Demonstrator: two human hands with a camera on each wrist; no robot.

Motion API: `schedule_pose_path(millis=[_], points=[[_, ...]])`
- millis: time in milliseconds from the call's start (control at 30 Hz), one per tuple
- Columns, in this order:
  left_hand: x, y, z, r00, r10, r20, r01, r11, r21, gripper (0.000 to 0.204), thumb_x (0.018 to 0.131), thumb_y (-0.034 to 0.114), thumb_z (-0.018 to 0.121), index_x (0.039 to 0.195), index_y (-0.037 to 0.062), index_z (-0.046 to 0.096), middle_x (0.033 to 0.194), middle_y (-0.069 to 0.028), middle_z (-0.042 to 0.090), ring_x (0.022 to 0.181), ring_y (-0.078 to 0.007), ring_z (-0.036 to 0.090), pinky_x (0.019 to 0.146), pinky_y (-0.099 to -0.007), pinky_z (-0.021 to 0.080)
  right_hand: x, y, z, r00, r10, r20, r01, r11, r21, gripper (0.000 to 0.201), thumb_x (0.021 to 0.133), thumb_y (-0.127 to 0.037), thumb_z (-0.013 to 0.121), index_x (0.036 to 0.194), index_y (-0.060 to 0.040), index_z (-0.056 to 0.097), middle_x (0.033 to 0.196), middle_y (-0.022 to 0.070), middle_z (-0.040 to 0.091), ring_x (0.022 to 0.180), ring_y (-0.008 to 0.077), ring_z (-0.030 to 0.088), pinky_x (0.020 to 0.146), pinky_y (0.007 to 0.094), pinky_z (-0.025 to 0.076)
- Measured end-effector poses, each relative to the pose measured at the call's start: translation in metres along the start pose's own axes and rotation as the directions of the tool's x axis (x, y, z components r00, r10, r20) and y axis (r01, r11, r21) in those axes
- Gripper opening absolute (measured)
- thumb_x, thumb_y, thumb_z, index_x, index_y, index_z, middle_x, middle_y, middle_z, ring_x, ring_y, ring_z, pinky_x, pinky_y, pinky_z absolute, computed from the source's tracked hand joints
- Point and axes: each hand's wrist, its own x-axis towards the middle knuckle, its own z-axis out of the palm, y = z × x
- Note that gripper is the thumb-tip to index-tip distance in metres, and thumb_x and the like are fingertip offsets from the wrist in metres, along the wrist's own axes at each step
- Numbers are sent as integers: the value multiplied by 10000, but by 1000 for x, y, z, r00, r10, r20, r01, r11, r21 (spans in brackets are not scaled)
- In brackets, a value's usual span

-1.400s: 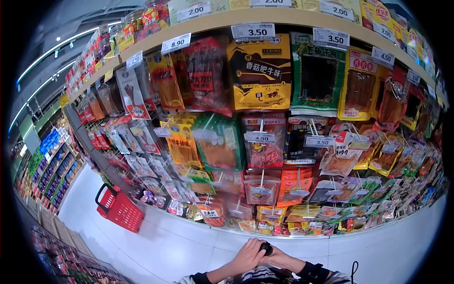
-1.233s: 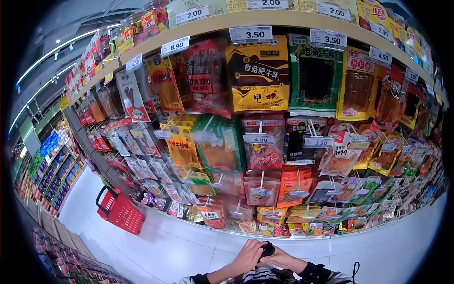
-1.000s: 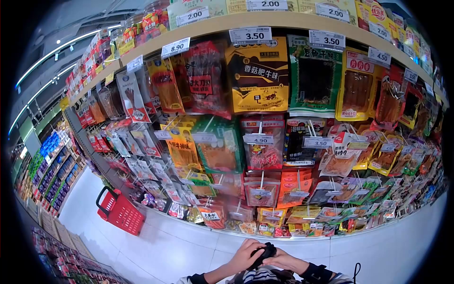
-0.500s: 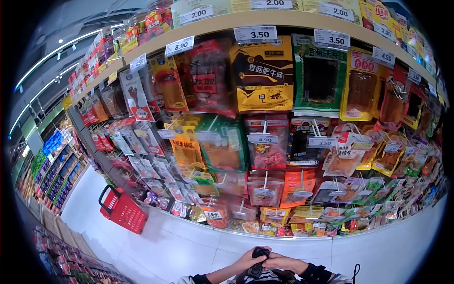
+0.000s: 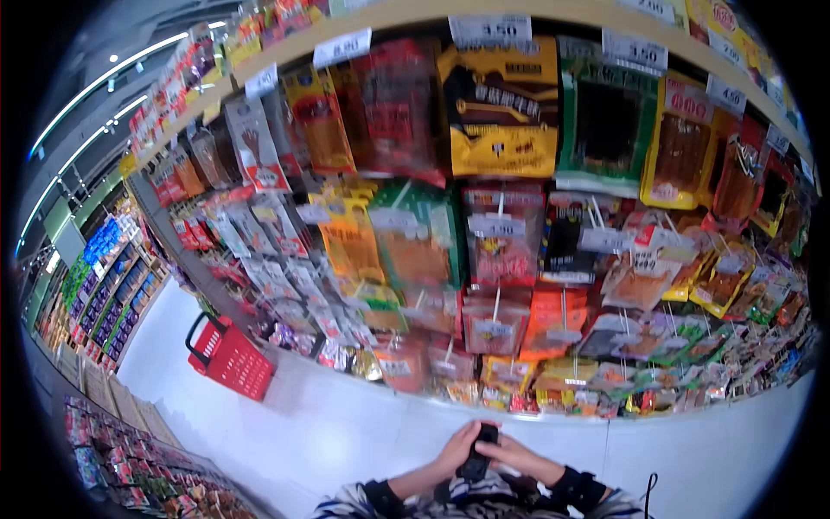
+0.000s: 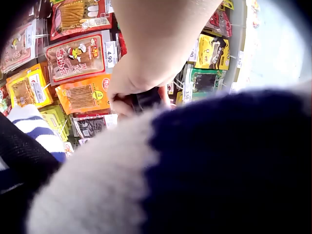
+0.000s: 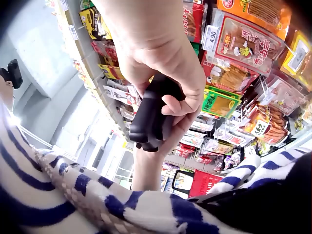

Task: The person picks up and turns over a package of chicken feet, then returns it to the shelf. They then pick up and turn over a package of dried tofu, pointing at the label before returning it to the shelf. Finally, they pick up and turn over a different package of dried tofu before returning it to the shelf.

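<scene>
A small black device (image 5: 478, 457) is held upright between both hands, low in the head view. My left hand (image 5: 453, 451) grips its left side, and my right hand (image 5: 519, 457) reaches round it from the right with the fingers across its front. In the right wrist view, the right hand (image 7: 168, 58) curls round the dark device (image 7: 152, 114), while the other forearm (image 7: 147, 170) rises from below. The left wrist view shows the hand (image 6: 146, 63) bent over a black part of the device (image 6: 146, 99); a blurred striped sleeve hides much of that view.
Hanging snack packets, including a yellow-and-brown one (image 5: 504, 108), fill the rack ahead, under a shelf edge with price tags (image 5: 490, 28). A red basket (image 5: 233, 359) with a black handle stands on the pale floor (image 5: 346, 428) at left. More shelves stand at far left.
The head view has shifted, so the rack and basket sit higher and slightly further right. Both hands appear a little higher. The device stays in their grip, with the right fingers now across its front.
</scene>
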Motion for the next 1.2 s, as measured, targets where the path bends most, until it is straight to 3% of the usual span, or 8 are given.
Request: schedule_pose_path(millis=[167,300,533,633,667,767,900,1200], points=[[9,27,11,981,-192,5,179,903,-391,355,891,323,332,1077,61,483,939,-85,561,759,-163,578,652,-254,487,6,-16,-11,992,-48,-114,53,998,44,349,828,-350,509,994,-43,486,818,-14,513,660,45,458,548,178,372],[8,46,21,980,-175,97,198,910,-365,460,882,387,306,1107,3,425,910,-146,560,707,-264,593,658,-322,487,11,-23,-24,975,-190,-116,183,981,-69,330,817,-314,538,952,-18,480,711,10,505,547,56,464,458,179,357],[10,60,32,959,-280,49,266,827,-495,373,875,338,396,1122,59,412,928,-110,548,705,-231,597,602,-302,518,-1,-41,-13,768,-492,-409,386,866,-317,511,707,-172,674,1085,-21,365,911,88,420,641,116,472,467,226,386],[3,74,38,953,-283,106,298,825,-480,413,888,329,366,1177,34,381,1089,-126,501,927,-224,550,777,-388,486,-10,-56,-21,656,-723,-218,347,545,-763,522,661,-140,695,1076,-19,401,943,93,407,754,157,461,593,269,403],[4,73,36,947,-300,114,317,824,-469,420,889,332,345,1182,33,373,1120,-123,484,969,-230,529,796,-428,469,-13,-60,-20,671,-697,-254,353,601,-717,454,638,-115,693,1032,-41,479,946,88,416,819,200,441,687,286,385],[1,81,39,947,-257,194,321,731,-601,371,869,309,394,1132,48,418,1004,-127,540,840,-274,586,727,-376,502,-17,-67,-25,597,-802,-28,382,315,-869,350,645,-114,685,960,-63,541,962,86,421,817,208,434,677,271,390],[-2,84,29,930,-216,297,335,828,-449,402,878,265,323,1199,23,333,1159,-144,451,1027,-244,493,874,-407,418,-22,-72,-24,614,-789,24,428,307,-850,266,648,-131,676,889,-72,581,920,70,452,814,212,437,685,291,374],[0,78,36,980,-154,130,195,878,-436,341,854,200,454,1140,30,380,978,-81,510,856,-140,544,710,-253,475,-31,-78,3,668,-658,348,499,48,-865,218,645,-155,662,805,-69,542,872,60,476,796,248,450,706,327,367]])
